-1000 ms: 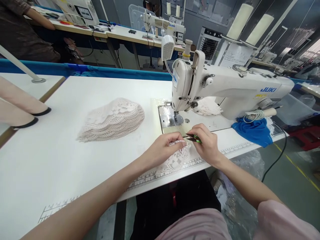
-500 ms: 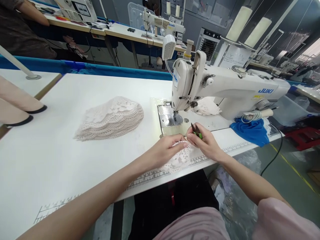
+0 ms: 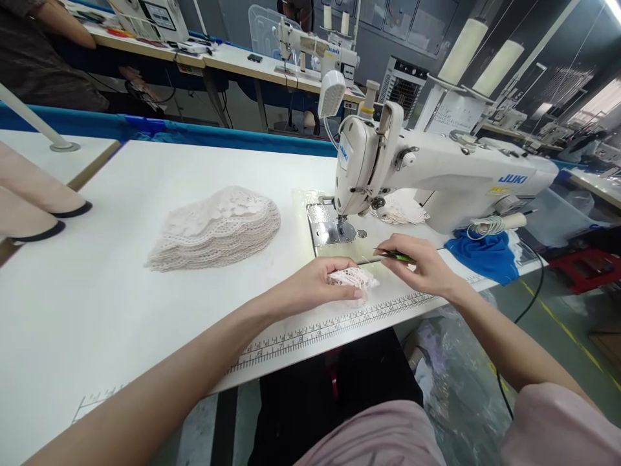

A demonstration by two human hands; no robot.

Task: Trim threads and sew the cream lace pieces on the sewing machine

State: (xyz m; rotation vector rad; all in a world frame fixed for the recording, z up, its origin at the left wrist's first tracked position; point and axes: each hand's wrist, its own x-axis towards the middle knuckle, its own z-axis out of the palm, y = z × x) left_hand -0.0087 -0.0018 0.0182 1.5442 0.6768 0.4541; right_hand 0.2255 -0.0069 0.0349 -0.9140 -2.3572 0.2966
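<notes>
My left hand point(image 3: 323, 285) is closed on a pale pink lace piece point(image 3: 353, 278), held just above the printed ruler at the table's front edge. To its right, my right hand point(image 3: 420, 264) grips thread snips point(image 3: 396, 255) with green on them, their dark blades pointing left past the lace. The blades are apart from the lace body. Behind both hands stands the white sewing machine point(image 3: 436, 162), its needle area over a metal plate point(image 3: 330, 230). A layered stack of lace pieces point(image 3: 218, 230) lies on the table to the left.
More lace point(image 3: 402, 208) lies behind the needle, under the machine arm. Blue cloth point(image 3: 482, 255) and a cord bundle point(image 3: 486, 226) sit at the right end. Skin-toned forms with black ends point(image 3: 36, 188) reach in at the left. A person point(image 3: 43, 65) is at the far table.
My right hand has moved right, away from the left hand, and the snips have turned from pointing up to lying nearly level. The lace is now lifted and bunched in my left hand.
</notes>
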